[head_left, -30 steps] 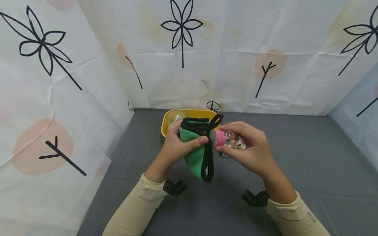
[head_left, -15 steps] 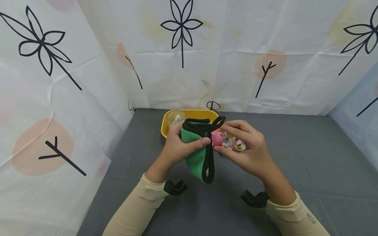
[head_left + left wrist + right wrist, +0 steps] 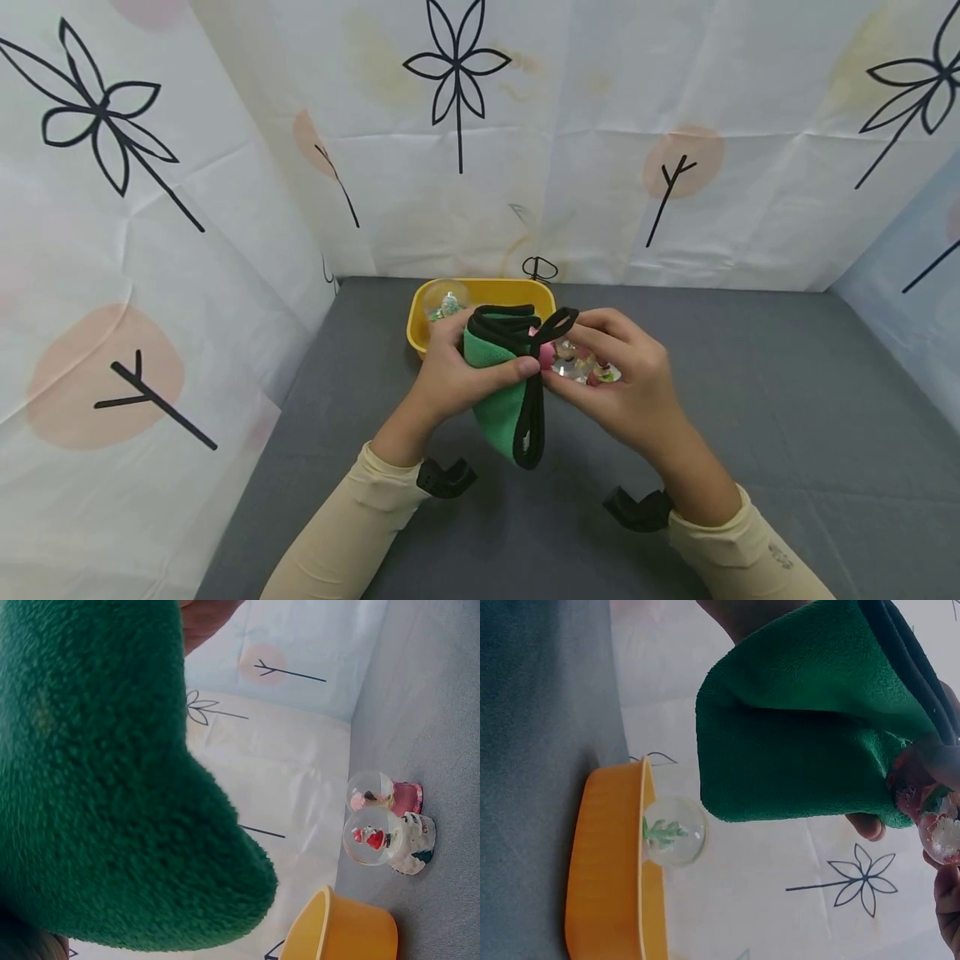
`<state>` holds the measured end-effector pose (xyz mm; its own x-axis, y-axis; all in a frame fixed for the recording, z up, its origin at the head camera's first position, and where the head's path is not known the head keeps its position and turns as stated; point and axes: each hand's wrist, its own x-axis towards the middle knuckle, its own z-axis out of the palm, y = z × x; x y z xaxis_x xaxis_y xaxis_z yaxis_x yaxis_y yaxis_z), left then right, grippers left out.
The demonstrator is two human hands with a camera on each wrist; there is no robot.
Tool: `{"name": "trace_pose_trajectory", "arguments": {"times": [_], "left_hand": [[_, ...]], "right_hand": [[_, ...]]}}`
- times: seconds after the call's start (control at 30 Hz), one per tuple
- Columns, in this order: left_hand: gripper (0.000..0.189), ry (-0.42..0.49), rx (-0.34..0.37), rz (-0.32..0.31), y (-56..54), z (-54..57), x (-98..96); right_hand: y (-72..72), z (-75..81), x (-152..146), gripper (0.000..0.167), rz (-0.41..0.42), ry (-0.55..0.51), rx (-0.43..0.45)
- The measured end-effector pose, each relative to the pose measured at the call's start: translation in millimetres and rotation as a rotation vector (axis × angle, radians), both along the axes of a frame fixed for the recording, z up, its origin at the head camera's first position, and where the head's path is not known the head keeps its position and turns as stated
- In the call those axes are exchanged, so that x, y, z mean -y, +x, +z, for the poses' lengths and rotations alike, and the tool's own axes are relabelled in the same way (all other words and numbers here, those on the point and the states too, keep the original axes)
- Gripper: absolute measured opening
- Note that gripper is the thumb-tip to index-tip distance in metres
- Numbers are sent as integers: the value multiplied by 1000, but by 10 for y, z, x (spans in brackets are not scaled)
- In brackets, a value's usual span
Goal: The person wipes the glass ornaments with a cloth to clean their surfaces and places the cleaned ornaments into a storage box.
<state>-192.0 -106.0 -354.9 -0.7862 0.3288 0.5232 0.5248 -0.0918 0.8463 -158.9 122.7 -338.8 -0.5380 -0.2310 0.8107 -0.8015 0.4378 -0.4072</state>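
Note:
My left hand (image 3: pixel 453 379) grips a folded green cloth (image 3: pixel 498 421) with black edging, thumb pressed on its near face. Against the cloth's right side, my right hand (image 3: pixel 630 379) holds a snow globe by its pink base (image 3: pixel 547 357) between thumb and fingers. The bottom of that base is hidden in the cloth. In the right wrist view the held snow globe (image 3: pixel 940 834) shows at the right edge, partly covered by fingers. The green cloth (image 3: pixel 112 787) fills much of the left wrist view.
A yellow bin (image 3: pixel 414 321) stands behind the hands, with a clear globe (image 3: pixel 446 300) holding a green figure in it. Two more snow globes, one pink-based (image 3: pixel 407 798) and one white-based (image 3: pixel 414 841), stand on the grey tabletop (image 3: pixel 787 400). Patterned fabric walls surround it.
The pink base has moved left, deeper into the cloth, so less of it shows. My right hand has shifted slightly left with it; the left hand keeps its grip on the cloth.

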Motion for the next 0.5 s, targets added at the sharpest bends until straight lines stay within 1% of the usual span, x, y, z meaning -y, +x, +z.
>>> {"name": "trace_pose_trajectory", "arguments": {"times": [0.07,0.2,0.27,0.4,0.5], "left_hand": [[73,0,-2,0,2,0,6],[73,0,-17,-8,3,-6,9],[73,1,-22,-14,3,-5,7],[72,11,-30,-27,4,1,10],[74,29,-36,-40,1,8,15]], "right_hand": [[0,10,3,49,19,16,-38],[-11,42,-17,45,96,47,-92],[-14,63,-37,46,127,47,-98],[-14,90,-81,53,144,30,-105],[-17,106,-106,55,177,25,-122]]}}
